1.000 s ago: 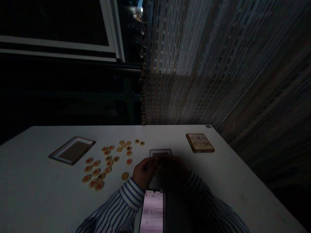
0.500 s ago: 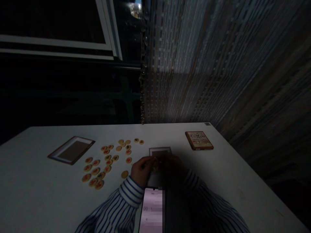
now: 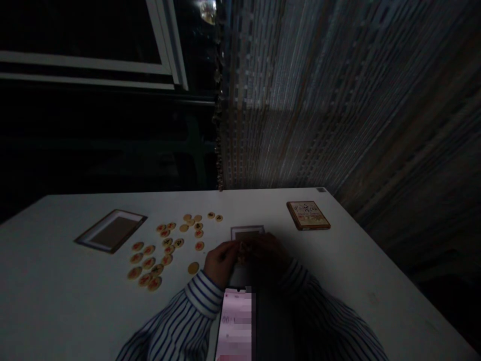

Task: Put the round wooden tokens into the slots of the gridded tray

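Over a small pale-rimmed tray [image 3: 240, 228], my hands meet with bent fingers closed around small Chinese chess pieces [image 3: 242, 253] with reddish marks. In this dim light I cannot tell how many there are. My left hand [image 3: 219, 263] pinches them from the left side. Deep in shadow, my right hand [image 3: 273, 254] holds the other side, its fingertips hard to make out. One blank-faced round piece [image 3: 193, 267] lies on the table just left of my left hand. Farther left, many wooden discs with red or black characters [image 3: 149, 263] lie loosely spread. My hands hide the near part of the tray.
A phone with a lit screen [image 3: 235, 326] lies between my forearms. An open box half [image 3: 112, 230] is at the left of the white table [image 3: 75, 301]. A printed box [image 3: 308, 215] lies at the right. Behind the table hangs a string curtain [image 3: 270, 100].
The pieces between my fingers have turned slightly, and my right hand has shifted a little. The pieces and boxes on the table stay put; the view has moved slightly.
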{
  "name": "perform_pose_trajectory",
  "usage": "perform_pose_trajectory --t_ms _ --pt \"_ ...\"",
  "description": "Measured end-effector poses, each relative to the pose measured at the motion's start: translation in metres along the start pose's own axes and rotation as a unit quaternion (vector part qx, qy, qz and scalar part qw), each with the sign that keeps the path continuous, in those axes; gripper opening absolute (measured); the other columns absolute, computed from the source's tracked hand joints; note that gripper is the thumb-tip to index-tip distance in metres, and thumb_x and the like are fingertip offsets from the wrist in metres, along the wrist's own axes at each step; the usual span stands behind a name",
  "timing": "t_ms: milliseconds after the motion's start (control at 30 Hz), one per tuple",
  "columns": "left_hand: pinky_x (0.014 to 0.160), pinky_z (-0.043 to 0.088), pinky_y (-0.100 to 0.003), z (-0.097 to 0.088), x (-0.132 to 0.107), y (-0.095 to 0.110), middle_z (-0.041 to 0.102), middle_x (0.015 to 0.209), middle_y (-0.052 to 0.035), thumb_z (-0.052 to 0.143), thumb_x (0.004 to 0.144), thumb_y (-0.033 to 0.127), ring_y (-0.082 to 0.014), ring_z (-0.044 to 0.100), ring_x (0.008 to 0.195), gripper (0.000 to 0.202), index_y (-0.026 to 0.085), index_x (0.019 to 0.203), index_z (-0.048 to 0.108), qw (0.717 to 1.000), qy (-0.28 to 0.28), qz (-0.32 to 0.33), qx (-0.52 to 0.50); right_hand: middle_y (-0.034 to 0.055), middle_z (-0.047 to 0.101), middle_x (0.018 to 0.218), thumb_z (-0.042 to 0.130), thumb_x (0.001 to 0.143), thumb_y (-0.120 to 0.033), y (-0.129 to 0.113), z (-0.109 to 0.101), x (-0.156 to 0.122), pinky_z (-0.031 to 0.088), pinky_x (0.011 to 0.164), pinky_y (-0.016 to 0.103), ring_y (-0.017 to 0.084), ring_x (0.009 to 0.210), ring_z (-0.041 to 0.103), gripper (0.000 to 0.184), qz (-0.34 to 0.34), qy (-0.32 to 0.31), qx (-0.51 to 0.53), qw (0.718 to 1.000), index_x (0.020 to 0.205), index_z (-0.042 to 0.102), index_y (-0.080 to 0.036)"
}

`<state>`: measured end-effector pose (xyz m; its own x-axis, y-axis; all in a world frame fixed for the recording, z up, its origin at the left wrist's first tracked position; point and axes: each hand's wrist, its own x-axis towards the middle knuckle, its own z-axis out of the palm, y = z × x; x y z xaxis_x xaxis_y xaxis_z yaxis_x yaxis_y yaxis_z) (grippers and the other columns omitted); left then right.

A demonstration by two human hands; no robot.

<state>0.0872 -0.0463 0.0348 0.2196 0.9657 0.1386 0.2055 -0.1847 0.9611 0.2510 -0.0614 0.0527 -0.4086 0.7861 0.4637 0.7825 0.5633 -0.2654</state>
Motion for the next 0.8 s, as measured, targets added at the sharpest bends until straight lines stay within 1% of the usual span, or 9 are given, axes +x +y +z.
perform_pose_trajectory --t_ms 133,200,267,367,500,600,700,800 --pt "0.078 0.047 -0.029 0.000 0.000 0.002 0.067 0.087 -0.0046 0.050 0.072 0.030 -0.0169 0.060 0.083 0.024 0.017 0.086 0.065 1.000 -0.006 0.009 0.002 0.0052 0.064 0.088 0.049 0.078 -0.032 0.002 0.002 -0.001 0.037 0.066 0.026 0.015 0.079 0.057 0.023 -0.007 -0.004 0.004 1.000 0.094 0.057 -0.018" --pt "0.078 0.047 -0.029 0.000 0.000 0.000 0.067 0.087 -0.0044 0.050 0.073 0.030 -0.0164 0.060 0.083 0.024 0.017 0.086 0.064 1.000 -0.006 0.016 0.009 0.0045 0.065 0.085 0.049 0.077 -0.031 0.003 0.002 -0.001 0.036 0.065 0.026 0.014 0.077 0.057 0.021 0.000 -0.008 -0.001 1.000 0.092 0.057 -0.019" --pt "0.078 0.046 -0.029 0.000 0.001 -0.003 0.067 0.086 -0.0043 0.050 0.073 0.031 -0.0163 0.060 0.083 0.024 0.017 0.086 0.064 0.999 0.011 0.026 0.025 0.0039 0.065 0.082 0.050 0.076 -0.030 0.004 0.001 -0.001 0.035 0.065 0.026 0.014 0.075 0.057 0.019 0.015 -0.008 -0.019 1.000 0.089 0.058 -0.019" --pt "0.077 0.047 -0.030 -0.002 0.003 -0.008 0.066 0.085 -0.0046 0.048 0.074 0.031 -0.0162 0.059 0.082 0.024 0.017 0.085 0.064 0.996 0.052 0.045 0.057 0.0041 0.065 0.079 0.051 0.075 -0.029 0.006 -0.004 -0.002 0.035 0.065 0.026 0.015 0.073 0.057 0.018 0.040 -0.013 -0.046 0.998 0.087 0.059 -0.019" --pt "0.078 0.046 -0.031 -0.004 0.006 -0.015 0.064 0.088 -0.0061 0.046 0.075 0.028 -0.0164 0.058 0.084 0.023 0.016 0.087 0.062 0.988 0.084 0.060 0.111 0.0038 0.065 0.079 0.050 0.074 -0.029 0.009 -0.010 -0.002 0.035 0.066 0.026 0.014 0.072 0.057 0.018 0.084 -0.052 -0.056 0.994 0.086 0.060 -0.020" --pt "0.079 0.046 -0.032 -0.004 0.007 -0.020 0.063 0.092 -0.0069 0.046 0.075 0.026 -0.0168 0.057 0.087 0.023 0.017 0.090 0.060 0.983 0.080 0.071 0.151 0.0027 0.065 0.080 0.050 0.075 -0.032 0.012 -0.013 -0.003 0.034 0.067 0.027 0.015 0.074 0.057 0.019 0.111 -0.081 -0.067 0.988 0.087 0.060 -0.021" --pt "0.081 0.046 -0.032 -0.003 0.007 -0.025 0.062 0.096 -0.0075 0.045 0.075 0.025 -0.0171 0.057 0.090 0.025 0.016 0.094 0.059 0.980 0.065 0.077 0.173 0.0025 0.065 0.085 0.054 0.073 -0.031 0.014 -0.013 -0.002 0.034 0.068 0.028 0.015 0.077 0.057 0.023 0.117 -0.105 -0.072 0.985 0.092 0.059 -0.021" --pt "0.082 0.045 -0.033 -0.002 0.006 -0.027 0.062 0.098 -0.0081 0.044 0.074 0.023 -0.0179 0.057 0.091 0.027 0.015 0.096 0.058 0.978 0.049 0.065 0.194 0.0036 0.064 0.089 0.054 0.073 -0.030 0.015 -0.012 -0.001 0.032 0.069 0.028 0.017 0.082 0.056 0.021 0.117 -0.120 -0.088 0.982 0.091 0.060 -0.022"
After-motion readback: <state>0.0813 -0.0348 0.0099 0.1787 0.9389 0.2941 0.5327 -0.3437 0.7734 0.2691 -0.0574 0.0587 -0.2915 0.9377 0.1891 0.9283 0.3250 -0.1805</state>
